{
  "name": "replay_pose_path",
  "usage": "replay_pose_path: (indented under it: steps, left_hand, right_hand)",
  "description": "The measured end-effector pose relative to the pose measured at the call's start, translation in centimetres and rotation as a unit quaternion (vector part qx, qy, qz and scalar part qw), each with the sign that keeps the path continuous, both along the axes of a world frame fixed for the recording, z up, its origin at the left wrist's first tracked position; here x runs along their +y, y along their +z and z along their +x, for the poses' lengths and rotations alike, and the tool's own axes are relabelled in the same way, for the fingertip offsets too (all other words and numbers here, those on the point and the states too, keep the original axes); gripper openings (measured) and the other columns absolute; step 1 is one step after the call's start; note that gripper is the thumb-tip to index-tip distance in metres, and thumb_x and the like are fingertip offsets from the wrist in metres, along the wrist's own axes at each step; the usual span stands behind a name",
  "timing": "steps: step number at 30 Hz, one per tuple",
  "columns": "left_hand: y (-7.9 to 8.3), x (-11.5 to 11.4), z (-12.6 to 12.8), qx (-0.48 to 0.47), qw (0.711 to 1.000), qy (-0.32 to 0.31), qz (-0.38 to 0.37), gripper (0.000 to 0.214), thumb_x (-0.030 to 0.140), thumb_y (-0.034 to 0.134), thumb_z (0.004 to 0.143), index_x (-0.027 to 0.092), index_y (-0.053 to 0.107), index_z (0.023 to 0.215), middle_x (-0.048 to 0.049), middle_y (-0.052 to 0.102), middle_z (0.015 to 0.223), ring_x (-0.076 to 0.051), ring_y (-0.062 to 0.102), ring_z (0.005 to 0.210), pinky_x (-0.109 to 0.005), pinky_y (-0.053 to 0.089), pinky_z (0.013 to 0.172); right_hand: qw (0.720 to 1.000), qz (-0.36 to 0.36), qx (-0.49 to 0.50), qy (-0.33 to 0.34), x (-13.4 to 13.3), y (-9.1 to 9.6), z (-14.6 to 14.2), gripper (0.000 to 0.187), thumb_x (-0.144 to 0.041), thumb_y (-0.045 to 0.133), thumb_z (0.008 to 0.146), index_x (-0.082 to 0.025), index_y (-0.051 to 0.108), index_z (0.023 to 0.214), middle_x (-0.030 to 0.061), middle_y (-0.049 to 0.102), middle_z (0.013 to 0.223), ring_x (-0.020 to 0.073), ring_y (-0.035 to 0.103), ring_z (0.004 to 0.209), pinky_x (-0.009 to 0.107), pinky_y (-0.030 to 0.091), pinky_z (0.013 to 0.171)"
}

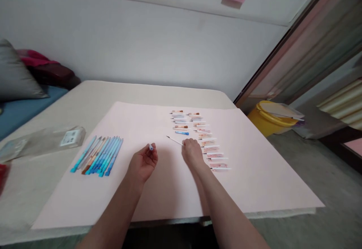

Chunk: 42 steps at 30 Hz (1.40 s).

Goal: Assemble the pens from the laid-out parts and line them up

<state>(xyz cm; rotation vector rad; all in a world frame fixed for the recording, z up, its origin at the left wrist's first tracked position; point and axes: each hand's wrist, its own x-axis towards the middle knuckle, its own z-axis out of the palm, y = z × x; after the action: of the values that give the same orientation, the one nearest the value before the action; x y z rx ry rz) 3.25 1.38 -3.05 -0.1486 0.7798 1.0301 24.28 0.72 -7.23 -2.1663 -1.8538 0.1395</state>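
Observation:
My left hand (pixel 144 160) is closed around a pen part (pixel 151 147), whose pale, round end shows between the thumb and fingers; the rest of it is hidden. On the pink sheet, my right hand (pixel 194 151) pinches the rear end of a thin white pen refill (pixel 174 140), its dark tip pointing up and left. Just beyond that hand lies a short blue pen part (pixel 181 132). Two columns of pen parts and white refills (pixel 212 149) run past the right hand. Left of my left hand, several pens (pixel 98 154) in blue, grey and brown lie side by side.
The pink sheet (pixel 254 181) covers much of the pale table (pixel 147 91). A clear plastic packet (pixel 48 143) lies at the left. Beyond the right side stands a yellow bucket (pixel 258 119) on the floor. A white wall (pixel 141 41) rises behind the table.

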Motion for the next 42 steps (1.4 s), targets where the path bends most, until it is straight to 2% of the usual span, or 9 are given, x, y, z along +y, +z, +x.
replay_pose_path:
  steps: [4, 7, 11, 15, 19, 27, 38, 42]
  left_hand:
    - [-0.2, 0.2, -0.1, 0.017, 1.000, 0.006, 0.007, 0.009, 0.007, 0.050, 0.084, 0.009, 0.058, 0.087, -0.0057, 0.063, 0.072, -0.010, 0.061, 0.058, -0.019, 0.052, 0.048]
    - [-0.1, 0.2, 0.0, 0.025, 1.000, 0.016, 0.007, 0.007, 0.007, 0.050, 0.083, 0.009, 0.057, 0.084, -0.0056, 0.063, 0.072, -0.010, 0.061, 0.058, -0.019, 0.051, 0.048]
    - [0.1, 0.1, -0.1, 0.030, 0.999, 0.037, 0.012, 0.006, 0.007, 0.050, 0.083, 0.009, 0.056, 0.081, -0.0054, 0.062, 0.070, -0.010, 0.060, 0.057, -0.018, 0.051, 0.048]
    - [0.3, 0.1, -0.2, 0.042, 0.998, 0.055, 0.007, 0.007, 0.008, 0.050, 0.084, 0.010, 0.055, 0.081, -0.0050, 0.062, 0.068, -0.010, 0.059, 0.055, -0.018, 0.051, 0.047]
    - [0.2, 0.2, -0.4, 0.042, 0.997, 0.057, 0.013, 0.007, 0.008, 0.050, 0.083, 0.011, 0.056, 0.081, -0.0048, 0.062, 0.068, -0.010, 0.059, 0.055, -0.018, 0.051, 0.047]
    - [-0.4, 0.4, -0.3, 0.052, 0.997, 0.052, 0.026, 0.004, 0.008, 0.053, 0.082, 0.009, 0.058, 0.081, -0.0043, 0.063, 0.070, -0.010, 0.060, 0.059, -0.018, 0.051, 0.049]
    - [-0.3, 0.3, -0.2, 0.065, 0.996, 0.051, 0.033, 0.004, 0.009, 0.055, 0.080, 0.010, 0.059, 0.080, -0.0045, 0.063, 0.071, -0.010, 0.060, 0.060, -0.018, 0.050, 0.049]
    - [-0.2, 0.2, 0.2, 0.101, 0.992, 0.061, 0.045, 0.002, 0.009, 0.058, 0.078, 0.011, 0.059, 0.080, -0.0048, 0.063, 0.071, -0.010, 0.060, 0.060, -0.017, 0.049, 0.048]
  right_hand:
    - [0.998, 0.019, 0.053, 0.035, -1.2, 3.1, -0.5, 0.017, -0.017, 0.037, 0.087, -0.019, 0.054, 0.088, 0.0031, 0.059, 0.080, 0.0150, 0.051, 0.070, 0.024, 0.034, 0.061]
    - [0.971, 0.101, 0.198, 0.092, -3.1, 6.0, -1.3, 0.014, -0.018, 0.041, 0.086, -0.021, 0.052, 0.078, -0.0009, 0.055, 0.072, 0.0133, 0.050, 0.068, 0.022, 0.036, 0.061]
    - [0.937, 0.166, 0.278, 0.132, -6.0, 8.1, -2.8, 0.014, -0.015, 0.044, 0.084, -0.021, 0.053, 0.076, -0.0009, 0.056, 0.073, 0.0121, 0.052, 0.067, 0.022, 0.039, 0.061]
    - [0.925, 0.215, 0.276, 0.146, -7.5, 8.3, -3.8, 0.014, -0.013, 0.046, 0.084, -0.021, 0.055, 0.077, -0.0004, 0.057, 0.072, 0.0120, 0.053, 0.067, 0.022, 0.041, 0.061]
    - [0.924, 0.228, 0.263, 0.160, -7.7, 8.3, -4.1, 0.015, -0.011, 0.045, 0.084, -0.021, 0.054, 0.079, 0.0000, 0.057, 0.073, 0.0117, 0.053, 0.068, 0.022, 0.042, 0.061]
    - [0.923, 0.236, 0.249, 0.174, -7.6, 8.1, -4.4, 0.014, -0.011, 0.046, 0.084, -0.021, 0.053, 0.079, 0.0003, 0.056, 0.072, 0.0115, 0.053, 0.067, 0.022, 0.042, 0.061]
    - [0.928, 0.232, 0.233, 0.175, -7.9, 8.3, -4.3, 0.015, -0.008, 0.046, 0.083, -0.020, 0.053, 0.078, 0.0001, 0.055, 0.072, 0.0110, 0.051, 0.066, 0.021, 0.040, 0.060]
    - [0.931, 0.235, 0.213, 0.180, -7.9, 8.2, -4.5, 0.015, -0.009, 0.045, 0.084, -0.020, 0.053, 0.078, 0.0005, 0.055, 0.072, 0.0114, 0.051, 0.066, 0.022, 0.040, 0.060]
